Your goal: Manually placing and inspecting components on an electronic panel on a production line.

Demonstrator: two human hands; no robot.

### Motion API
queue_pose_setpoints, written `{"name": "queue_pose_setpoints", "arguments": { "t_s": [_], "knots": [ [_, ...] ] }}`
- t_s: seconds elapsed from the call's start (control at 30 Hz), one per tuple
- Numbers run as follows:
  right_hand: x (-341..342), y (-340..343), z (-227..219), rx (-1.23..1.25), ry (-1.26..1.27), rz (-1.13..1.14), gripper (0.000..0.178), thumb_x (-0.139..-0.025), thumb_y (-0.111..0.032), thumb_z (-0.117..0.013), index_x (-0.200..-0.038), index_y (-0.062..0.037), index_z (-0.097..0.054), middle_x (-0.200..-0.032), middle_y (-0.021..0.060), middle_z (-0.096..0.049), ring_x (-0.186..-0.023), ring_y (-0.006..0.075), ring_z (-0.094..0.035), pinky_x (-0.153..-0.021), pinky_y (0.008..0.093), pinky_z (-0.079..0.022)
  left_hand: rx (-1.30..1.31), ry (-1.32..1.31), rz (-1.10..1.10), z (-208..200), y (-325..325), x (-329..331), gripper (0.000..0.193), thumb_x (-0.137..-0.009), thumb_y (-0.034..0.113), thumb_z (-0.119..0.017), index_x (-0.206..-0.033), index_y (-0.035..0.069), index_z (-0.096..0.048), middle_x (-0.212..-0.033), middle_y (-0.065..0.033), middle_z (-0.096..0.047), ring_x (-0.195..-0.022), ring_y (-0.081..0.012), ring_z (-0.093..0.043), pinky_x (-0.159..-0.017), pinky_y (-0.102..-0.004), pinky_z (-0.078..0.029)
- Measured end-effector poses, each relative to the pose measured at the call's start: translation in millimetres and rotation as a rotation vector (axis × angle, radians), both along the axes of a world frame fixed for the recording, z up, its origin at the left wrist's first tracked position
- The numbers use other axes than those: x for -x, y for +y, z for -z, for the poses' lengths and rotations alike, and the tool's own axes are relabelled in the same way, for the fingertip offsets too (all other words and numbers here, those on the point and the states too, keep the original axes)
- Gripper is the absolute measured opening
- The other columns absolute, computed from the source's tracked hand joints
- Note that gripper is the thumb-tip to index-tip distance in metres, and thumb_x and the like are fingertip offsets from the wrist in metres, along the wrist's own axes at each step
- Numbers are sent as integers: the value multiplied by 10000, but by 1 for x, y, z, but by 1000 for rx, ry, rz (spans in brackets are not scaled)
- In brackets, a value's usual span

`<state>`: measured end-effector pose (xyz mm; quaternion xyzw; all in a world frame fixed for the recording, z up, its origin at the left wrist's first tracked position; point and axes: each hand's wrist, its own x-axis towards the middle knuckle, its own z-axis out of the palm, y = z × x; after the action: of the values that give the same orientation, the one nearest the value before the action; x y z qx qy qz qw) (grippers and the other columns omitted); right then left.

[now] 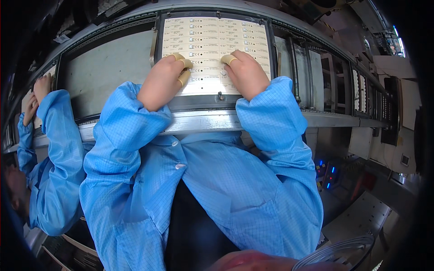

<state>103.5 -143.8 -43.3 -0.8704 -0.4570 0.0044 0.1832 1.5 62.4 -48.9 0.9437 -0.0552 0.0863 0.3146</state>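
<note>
A cream-white panel [210,86] of printed strips, marked in repeated rows, lies in a black frame [158,43] in front of me. My left hand [165,81] is over the panel's left half, its fingers curled and closed, with pale yellow finger cots on the tips. Over the right half, my right hand [247,74] has its thumb and bent forefinger drawn together in a pinch, also with a yellow cot. A tiny whitish spot shows by its thumb. Whatever either hand may hold is too small or hidden to make out.
The frame sits between the rails of a conveyor line [203,121], whose metal front rail runs across before me. A grey plate [106,63] lies left of it, and a dark ribbed rod [294,67] right. At far left, another person's hands [41,90] work on the same line.
</note>
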Motion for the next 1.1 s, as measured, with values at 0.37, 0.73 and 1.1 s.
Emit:
{"name": "queue_pose_setpoints", "arguments": {
  "t_s": [0.37,0.73,1.1],
  "knots": [
    [22,-45,-20,-249,230,242,177,-764,20,-590,-938,-16,-584,-812,91,-596,-682,161,-597,-636,258,-484,-40,-15,50,-3,-6,-2,167,-791,50,-589,-950,16,-629,-917,-142,-602,-871,-323,-569,-789,-374,-472],
    [36,-75,-17,-147,148,252,140,-799,-42,-642,-933,-9,-624,-856,131,-641,-691,255,-628,-635,325,-503,-162,-139,71,-23,-8,3,283,-815,65,-587,-1095,34,-610,-923,-150,-597,-852,-297,-572,-764,-353,-479],
    [40,-66,-11,-139,49,206,127,-774,-27,-641,-899,-5,-630,-894,130,-604,-821,304,-595,-733,348,-482,-483,-461,-489,-70,187,-81,177,-771,83,-618,-922,10,-675,-866,-158,-671,-822,-321,-641,-755,-373,-496]
  ]
}}
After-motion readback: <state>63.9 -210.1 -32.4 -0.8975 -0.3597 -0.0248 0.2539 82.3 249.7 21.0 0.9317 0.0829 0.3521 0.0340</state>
